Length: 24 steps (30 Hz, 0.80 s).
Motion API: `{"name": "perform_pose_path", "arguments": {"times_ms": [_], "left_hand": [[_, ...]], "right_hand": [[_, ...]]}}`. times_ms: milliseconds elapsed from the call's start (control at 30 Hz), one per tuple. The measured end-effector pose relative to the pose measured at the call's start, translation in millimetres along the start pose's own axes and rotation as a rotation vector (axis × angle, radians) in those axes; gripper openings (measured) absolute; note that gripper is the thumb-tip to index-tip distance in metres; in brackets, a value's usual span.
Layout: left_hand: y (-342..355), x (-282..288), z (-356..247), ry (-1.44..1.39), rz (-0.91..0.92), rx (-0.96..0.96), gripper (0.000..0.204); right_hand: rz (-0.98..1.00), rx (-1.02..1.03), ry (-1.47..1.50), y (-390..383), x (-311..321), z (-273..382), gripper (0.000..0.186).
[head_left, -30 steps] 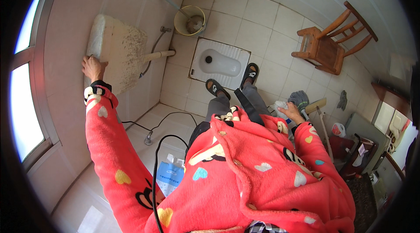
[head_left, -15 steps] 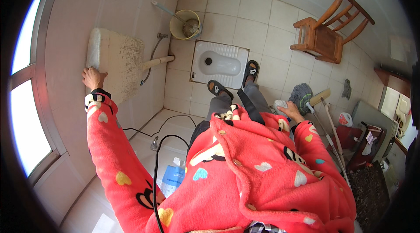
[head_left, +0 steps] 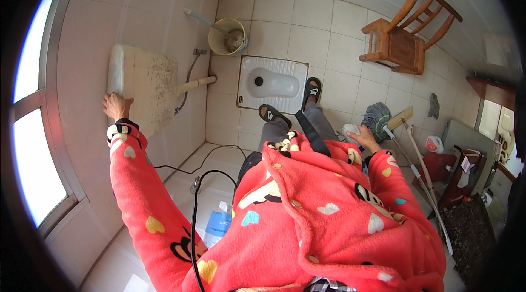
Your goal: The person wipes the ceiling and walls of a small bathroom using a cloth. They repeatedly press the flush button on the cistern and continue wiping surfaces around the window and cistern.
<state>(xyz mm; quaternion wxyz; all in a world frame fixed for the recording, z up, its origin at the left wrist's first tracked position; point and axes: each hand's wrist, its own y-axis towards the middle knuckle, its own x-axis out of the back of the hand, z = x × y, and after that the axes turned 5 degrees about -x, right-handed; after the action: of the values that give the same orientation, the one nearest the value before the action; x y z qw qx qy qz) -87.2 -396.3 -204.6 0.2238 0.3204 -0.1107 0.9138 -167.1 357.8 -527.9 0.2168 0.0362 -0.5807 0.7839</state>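
Note:
A boxy, off-white toilet cistern [head_left: 145,86] hangs on the left wall, its front speckled with dark grime. My left hand [head_left: 117,107] reaches out to it, the fingers bent over its near corner and gripping the edge. On the right, beside my thigh, my right hand [head_left: 366,137] is closed on a crumpled whitish cloth [head_left: 349,132], partly hidden by the hand. A white squat toilet [head_left: 276,83] is set in the tiled floor just beyond my feet.
A yellowish bucket [head_left: 218,45] with a long-handled brush stands beyond the cistern. At right are a wooden chair [head_left: 402,48], a grey mop [head_left: 376,116] and a white bottle [head_left: 434,144]. A black cable [head_left: 195,220] runs past my left side. A blue packet [head_left: 218,223] lies lower left.
The view has shifted slightly, so the cistern, bucket and squat toilet sit a little lower. Both hands keep about the same places, the left still at the cistern's corner.

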Motion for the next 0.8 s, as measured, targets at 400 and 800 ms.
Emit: {"name": "perform_pose_path", "arguments": {"times_ms": [400,800], "left_hand": [[0,-7,-1,-0.049,0.02,0.057,0.059],[-2,-30,14,-0.186,-0.042,0.044,0.078]], "right_hand": [[0.04,0.003,0.032,2,1,-2,0.054],[0.059,0.033,0.038,18,9,3,0.053]]}}
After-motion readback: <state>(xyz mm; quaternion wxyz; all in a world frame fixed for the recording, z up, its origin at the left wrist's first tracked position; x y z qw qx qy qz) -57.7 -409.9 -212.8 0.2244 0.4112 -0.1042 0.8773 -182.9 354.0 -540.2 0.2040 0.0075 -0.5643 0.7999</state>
